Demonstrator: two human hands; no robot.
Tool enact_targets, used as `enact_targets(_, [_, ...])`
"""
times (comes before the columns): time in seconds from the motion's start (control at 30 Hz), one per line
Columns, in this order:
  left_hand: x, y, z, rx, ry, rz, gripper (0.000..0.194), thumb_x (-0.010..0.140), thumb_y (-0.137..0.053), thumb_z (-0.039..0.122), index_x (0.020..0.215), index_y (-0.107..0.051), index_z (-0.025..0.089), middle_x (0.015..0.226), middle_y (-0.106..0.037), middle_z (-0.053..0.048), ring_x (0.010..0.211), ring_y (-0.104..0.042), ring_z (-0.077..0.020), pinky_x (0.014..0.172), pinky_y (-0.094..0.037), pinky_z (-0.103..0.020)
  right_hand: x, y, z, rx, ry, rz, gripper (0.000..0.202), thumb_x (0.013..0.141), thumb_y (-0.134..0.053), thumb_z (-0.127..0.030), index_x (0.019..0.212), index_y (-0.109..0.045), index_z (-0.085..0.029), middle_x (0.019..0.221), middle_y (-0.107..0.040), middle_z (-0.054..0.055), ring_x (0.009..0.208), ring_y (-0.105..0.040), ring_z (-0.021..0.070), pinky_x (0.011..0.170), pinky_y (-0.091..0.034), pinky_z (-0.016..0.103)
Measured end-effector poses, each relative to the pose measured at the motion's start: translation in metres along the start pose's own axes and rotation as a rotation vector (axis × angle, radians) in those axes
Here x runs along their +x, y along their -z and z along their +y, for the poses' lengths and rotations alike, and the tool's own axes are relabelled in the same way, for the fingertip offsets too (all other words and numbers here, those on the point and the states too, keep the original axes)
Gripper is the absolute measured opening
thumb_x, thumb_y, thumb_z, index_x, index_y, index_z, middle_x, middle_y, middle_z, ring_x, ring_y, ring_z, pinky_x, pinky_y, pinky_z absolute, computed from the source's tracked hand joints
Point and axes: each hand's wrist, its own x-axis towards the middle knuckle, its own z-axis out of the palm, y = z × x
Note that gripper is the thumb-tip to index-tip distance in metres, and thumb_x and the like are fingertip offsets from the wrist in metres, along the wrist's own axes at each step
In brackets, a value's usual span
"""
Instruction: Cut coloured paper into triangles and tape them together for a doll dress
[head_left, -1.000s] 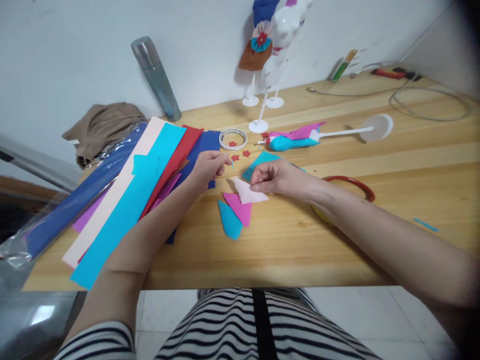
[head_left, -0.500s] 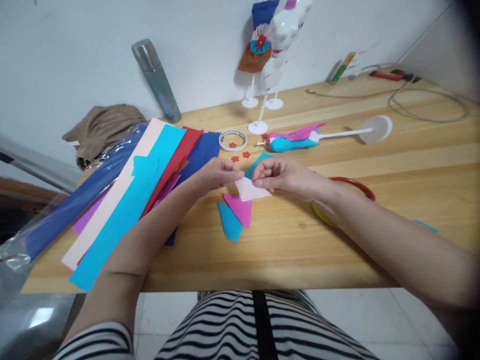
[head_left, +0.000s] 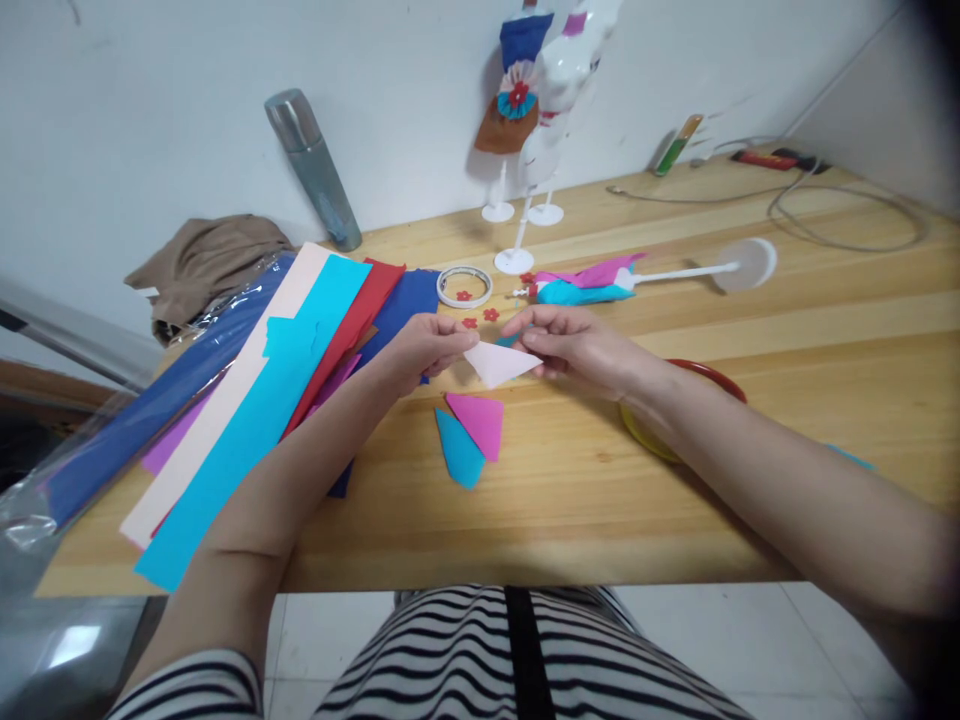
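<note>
Piece, pale pink, pointed, smooth; left hand pinches one corner, right hand opposite corner.

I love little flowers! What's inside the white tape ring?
Inside the tape ring is a red flower on the wooden table. Anything under the flower is covered, so I can't tell.

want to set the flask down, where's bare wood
Bare wood at right, between cable, red arc and short blue strip; and at front, between the blue piece and table edge. Crowded: left, under stacked strips; middle, around tape roll and held pale paper.
</note>
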Motion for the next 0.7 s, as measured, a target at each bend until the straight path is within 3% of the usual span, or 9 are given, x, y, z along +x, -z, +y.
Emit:
enact_targets(0.1, [0.001,0.001,-0.002,-0.064,-0.057,0.042,0.03,0.083,-0.084,0.027,0.065,-0.062,0.016,0.043,-0.037,0.009,0.039,-0.023,-0.0022,0.043,-0.013,-0.02,0.002,0.001,0.0,0.109,-0.072,0.085,0.023,0.079,-0.081,-0.031,0.095,-0.068,-0.022,0.071,-0.068,0.0,0.06,-0.056,0.013,0.056,-0.037,0.028])
enact_targets(0.2, [-0.001,-0.005,0.0,-0.151,-0.105,0.141,0.035,0.087,-0.078,0.025,0.063,-0.055,0.017,0.044,-0.038,0.008,0.04,-0.025,-0.003,0.044,-0.016,-0.02,0.001,-0.002,0.0,0.163,-0.106,0.068,0.025,0.07,-0.085,-0.023,0.089,-0.071,-0.02,0.087,-0.077,0.005,0.069,-0.062,0.014,0.06,-0.043,0.027])
enact_targets(0.33, [-0.008,-0.019,0.001,-0.257,-0.127,0.197,0.036,0.092,-0.068,0.019,0.061,-0.051,0.018,0.045,-0.04,0.007,0.04,-0.027,-0.0033,0.043,-0.018,-0.02,-0.002,-0.011,-0.001,0.26,-0.1,0.033,0.041,0.063,-0.092,-0.025,0.1,-0.076,-0.025,0.099,-0.078,0.005,0.087,-0.069,0.0197,0.067,-0.051,0.029])
enact_targets(0.43, [-0.013,-0.029,-0.001,-0.235,-0.117,0.174,0.032,0.09,-0.075,0.022,0.064,-0.056,0.017,0.045,-0.043,0.007,0.04,-0.03,-0.0032,0.043,-0.019,-0.019,-0.003,-0.017,-0.002,0.286,-0.054,0.132,0.037,0.063,-0.095,-0.033,0.094,-0.076,-0.026,0.095,-0.076,0.003,0.085,-0.067,0.0188,0.069,-0.053,0.029])
enact_targets(0.53, [-0.016,-0.032,-0.001,-0.139,-0.091,0.101,0.044,0.09,-0.078,0.03,0.057,-0.053,0.017,0.043,-0.043,0.005,0.039,-0.032,-0.0034,0.043,-0.02,-0.02,-0.001,-0.015,-0.002,0.311,-0.022,0.194,0.031,0.062,-0.095,-0.038,0.08,-0.073,-0.026,0.091,-0.077,0.004,0.082,-0.067,0.0201,0.069,-0.056,0.031])
enact_targets(0.6, [-0.016,-0.03,0.002,-0.089,-0.077,0.097,0.046,0.096,-0.073,0.036,0.058,-0.056,0.016,0.041,-0.042,0.005,0.038,-0.031,-0.0039,0.042,-0.019,-0.02,0.0,-0.011,-0.002,0.341,-0.002,0.184,0.029,0.061,-0.094,-0.035,0.077,-0.072,-0.025,0.088,-0.078,0.005,0.081,-0.068,0.021,0.068,-0.057,0.032])
enact_targets(0.7, [-0.016,-0.025,0.008,-0.051,-0.08,0.156,0.043,0.104,-0.062,0.04,0.071,-0.069,0.013,0.042,-0.044,0.005,0.037,-0.032,-0.0049,0.04,-0.02,-0.02,-0.001,-0.007,-0.004,0.338,-0.005,0.1,0.025,0.06,-0.092,-0.03,0.074,-0.073,-0.022,0.075,-0.072,0.002,0.068,-0.063,0.0152,0.062,-0.052,0.027])
